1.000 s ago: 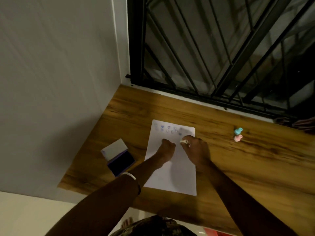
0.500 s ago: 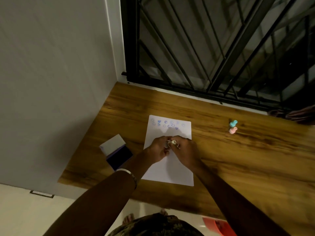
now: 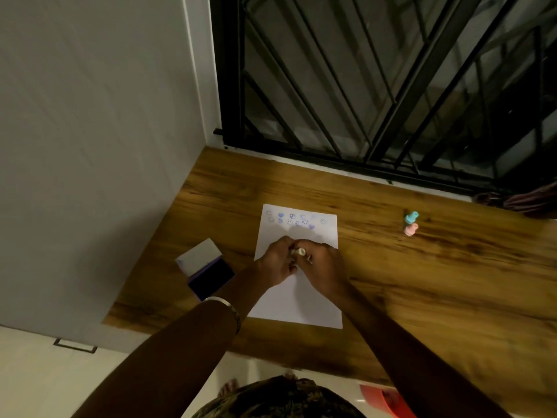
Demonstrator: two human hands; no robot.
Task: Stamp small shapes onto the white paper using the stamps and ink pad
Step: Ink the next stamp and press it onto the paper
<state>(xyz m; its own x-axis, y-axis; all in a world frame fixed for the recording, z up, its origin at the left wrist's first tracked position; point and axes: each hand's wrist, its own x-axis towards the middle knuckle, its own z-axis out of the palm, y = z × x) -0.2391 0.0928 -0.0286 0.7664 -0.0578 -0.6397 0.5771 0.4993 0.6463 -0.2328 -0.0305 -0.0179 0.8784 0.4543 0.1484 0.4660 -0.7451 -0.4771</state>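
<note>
Where wall meets grille (image 3: pixel 391 86), wooden desk (image 3: pixel 422 282)

- Both forearms are bare, with no sleeves in sight.
- 1 thin metal bangle (image 3: pixel 227 306) circles the left wrist.
- A dark garment with a leafy pattern (image 3: pixel 280 399) covers the torso.
- Bare toes (image 3: pixel 228 387) show below.

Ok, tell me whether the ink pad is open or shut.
Open. The ink pad shows its dark inking surface, with its pale lid swung back on the wooden table, left of the white paper.
</note>
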